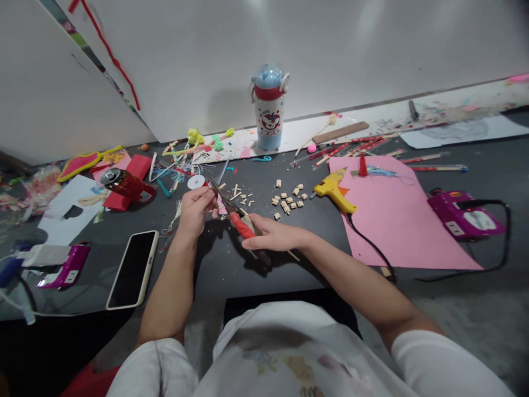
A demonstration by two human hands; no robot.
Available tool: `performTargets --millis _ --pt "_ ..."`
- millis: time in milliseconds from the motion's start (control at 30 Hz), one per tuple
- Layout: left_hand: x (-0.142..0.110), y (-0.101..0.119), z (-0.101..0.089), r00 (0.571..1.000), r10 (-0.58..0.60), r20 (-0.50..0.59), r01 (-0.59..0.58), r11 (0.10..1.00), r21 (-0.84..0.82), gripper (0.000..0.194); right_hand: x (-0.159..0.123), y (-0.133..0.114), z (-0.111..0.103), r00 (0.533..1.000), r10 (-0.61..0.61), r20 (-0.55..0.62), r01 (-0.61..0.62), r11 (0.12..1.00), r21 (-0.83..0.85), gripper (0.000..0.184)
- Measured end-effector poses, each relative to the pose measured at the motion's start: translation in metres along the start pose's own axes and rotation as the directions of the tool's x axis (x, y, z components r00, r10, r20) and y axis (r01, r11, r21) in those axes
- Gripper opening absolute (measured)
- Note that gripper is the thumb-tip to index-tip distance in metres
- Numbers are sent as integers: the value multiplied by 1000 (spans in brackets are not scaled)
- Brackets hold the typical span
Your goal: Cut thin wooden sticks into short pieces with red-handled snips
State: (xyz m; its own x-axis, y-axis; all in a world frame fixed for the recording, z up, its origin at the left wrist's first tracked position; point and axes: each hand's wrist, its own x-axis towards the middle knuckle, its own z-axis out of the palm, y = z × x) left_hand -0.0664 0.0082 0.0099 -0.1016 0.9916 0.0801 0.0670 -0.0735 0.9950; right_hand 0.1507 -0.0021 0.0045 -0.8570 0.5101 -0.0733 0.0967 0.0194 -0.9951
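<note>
My right hand (273, 232) is wrapped round red-handled pliers (239, 224), whose long metal jaws point up and to the left. A thin wooden stick (293, 255) shows beneath that hand, and I cannot tell if it is held. My left hand (196, 209) is closed in a pinch beside the jaws; what its fingers hold is hidden. Just beyond them is a white disc with a centre hole (196, 181), red at its side. Short cut stick pieces (236, 192) lie past the jaws, and several small bundles of sticks (286, 207) lie to the right.
A yellow glue gun (335, 191) rests partly on pink paper (392, 220). A bottle (269, 113) stands at the back. To the left are a phone (133, 270), a red can (131, 186) on its side and craft scraps. A purple power strip (463, 215) lies right.
</note>
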Motion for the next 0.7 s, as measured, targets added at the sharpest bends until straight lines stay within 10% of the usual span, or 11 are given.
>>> performTargets --millis 467,700 --pt "3 -9 1 997 61 47 -68 982 176 38 3 5 -2 998 22 59 -25 998 61 30" --pt "-4 -5 4 872 477 109 -345 442 828 24 6 6 -6 992 46 120 -64 986 152 28"
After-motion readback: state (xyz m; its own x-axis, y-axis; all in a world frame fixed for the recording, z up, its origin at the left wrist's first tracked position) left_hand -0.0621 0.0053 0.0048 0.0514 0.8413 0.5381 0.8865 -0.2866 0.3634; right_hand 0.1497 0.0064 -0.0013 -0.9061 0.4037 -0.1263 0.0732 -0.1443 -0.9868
